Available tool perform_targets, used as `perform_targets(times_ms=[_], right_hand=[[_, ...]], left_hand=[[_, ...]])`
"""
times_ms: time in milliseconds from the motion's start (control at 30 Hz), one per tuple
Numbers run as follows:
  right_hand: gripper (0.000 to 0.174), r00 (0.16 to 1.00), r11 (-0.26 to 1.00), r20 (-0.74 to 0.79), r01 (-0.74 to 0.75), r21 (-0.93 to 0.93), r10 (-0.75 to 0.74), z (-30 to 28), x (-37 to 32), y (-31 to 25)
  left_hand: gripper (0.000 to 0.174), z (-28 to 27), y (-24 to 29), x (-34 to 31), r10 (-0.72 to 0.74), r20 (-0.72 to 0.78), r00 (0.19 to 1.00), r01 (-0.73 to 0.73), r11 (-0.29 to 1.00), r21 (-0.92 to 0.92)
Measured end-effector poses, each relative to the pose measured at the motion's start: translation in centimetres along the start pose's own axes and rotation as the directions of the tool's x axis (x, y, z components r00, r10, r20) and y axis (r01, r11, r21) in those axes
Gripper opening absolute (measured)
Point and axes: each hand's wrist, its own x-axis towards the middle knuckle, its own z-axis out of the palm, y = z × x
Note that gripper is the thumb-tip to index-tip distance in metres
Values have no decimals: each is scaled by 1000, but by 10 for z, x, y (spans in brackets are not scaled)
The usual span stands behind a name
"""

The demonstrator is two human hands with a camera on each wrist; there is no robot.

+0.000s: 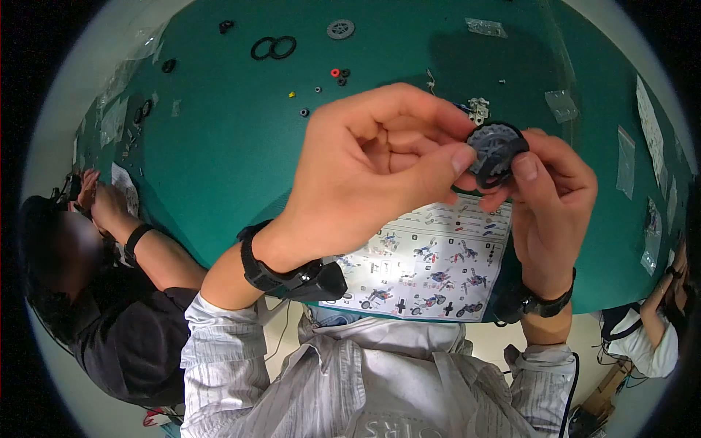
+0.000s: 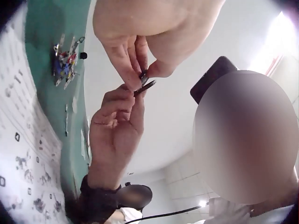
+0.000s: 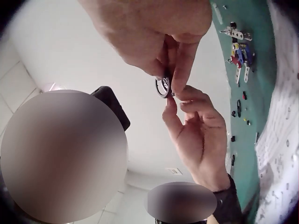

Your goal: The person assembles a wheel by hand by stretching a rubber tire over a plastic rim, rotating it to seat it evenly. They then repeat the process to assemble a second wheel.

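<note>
A grey toy wheel hub (image 1: 485,140) with a spoked face is held up over the table between both hands. The left hand (image 1: 376,157) pinches its left edge between thumb and fingers. A black rubber tyre (image 1: 499,178) sits askew against the hub, its loop crossing the front of the face. The right hand (image 1: 553,193) pinches the tyre at its right side, thumb in front. In the right wrist view the black ring (image 3: 160,90) stands out at an angle from the hub. Part of both pieces is hidden by the fingertips.
A printed instruction sheet (image 1: 438,266) lies below the hands. Behind them sits a partly built model (image 1: 478,109). Two black tyres (image 1: 283,47), another grey hub (image 1: 340,29) and small parts lie farther back. Plastic bags (image 1: 561,106) are at right; another person (image 1: 124,328) sits at left.
</note>
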Motion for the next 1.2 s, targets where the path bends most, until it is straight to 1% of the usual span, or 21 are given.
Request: perform_targets(times_ms=[33,133,233,367,467,533,667,767,867,1033,1133,1200], right_hand=[[23,1000,1000,2,14,10,-14,-1,0,1],[24,999,999,8,43,30,-44,-2,-1,3],[25,997,998,49,63,19,-64,-4,0,5],[24,990,995,96,101,1,-100,-10,-1,7],[24,972,985,157,173,13,-173,-14,0,9],[24,968,981,163,192,-6,-189,-14,0,10],[24,957,975,188,224,15,-222,-14,0,11],[22,958,974,176,220,46,-225,-12,0,11],[21,971,979,125,198,50,-203,-10,-3,10],[21,974,978,98,207,5,-206,-5,-3,8],[21,971,975,99,222,-10,-219,-4,-3,8],[21,968,973,107,229,-20,-226,-4,-3,8]], left_hand=[[22,1,0,0,12,-21,1000,-12,1000,10],[24,2,-1,0,185,-89,979,-156,951,267],[26,2,0,-1,226,-88,970,-179,913,367],[27,5,-1,-2,247,-93,965,-200,915,349],[28,7,-2,-3,270,-94,958,-227,918,324],[29,6,-2,-3,299,-69,952,-263,910,319],[29,7,-1,-3,318,-65,946,-282,904,320],[30,7,-1,-4,323,-51,945,-292,902,318],[29,8,-2,-5,313,-38,949,-286,905,315],[26,8,-2,-7,287,-43,957,-267,928,262],[28,7,0,-8,253,-53,966,-232,938,259],[28,8,1,-8,271,-57,961,-242,922,302]])
